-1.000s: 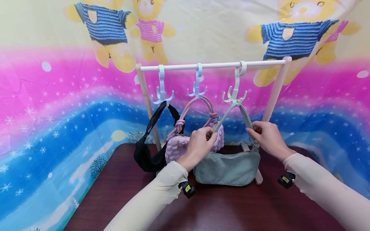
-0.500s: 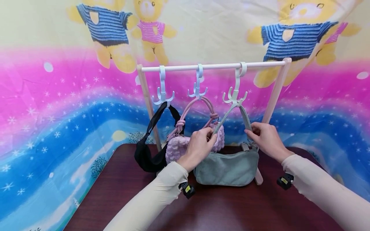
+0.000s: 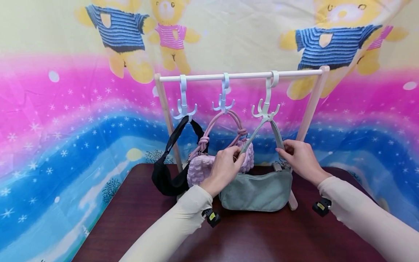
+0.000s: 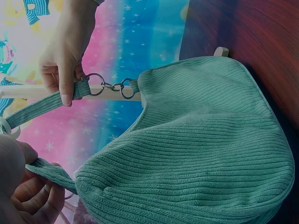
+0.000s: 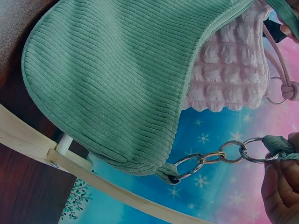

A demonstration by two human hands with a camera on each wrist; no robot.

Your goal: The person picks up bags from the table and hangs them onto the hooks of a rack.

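Observation:
A green corduroy handbag (image 3: 256,193) hangs by its strap (image 3: 277,134) from the right-hand pronged hook (image 3: 266,109). My left hand (image 3: 224,167) pinches the left side of that strap, in front of a pink puffy handbag (image 3: 199,168). On the other side my right hand (image 3: 302,158) pinches the strap between thumb and fingers, just above the metal rings (image 5: 222,156) that join it to the bag. The ribbed body of the green handbag (image 4: 196,140) fills much of the left wrist view.
A wooden rack (image 3: 242,75) stands on the dark red table (image 3: 131,225), carrying several pronged hooks. A black bag (image 3: 168,180) hangs at the left; the pink one hangs from the middle hook (image 3: 223,100). A printed bear cloth (image 3: 82,120) covers the wall behind.
My right hand has shifted slightly to the left with the strap, and the green handbag's right end has moved a little left with it. The left hand stays nearly still.

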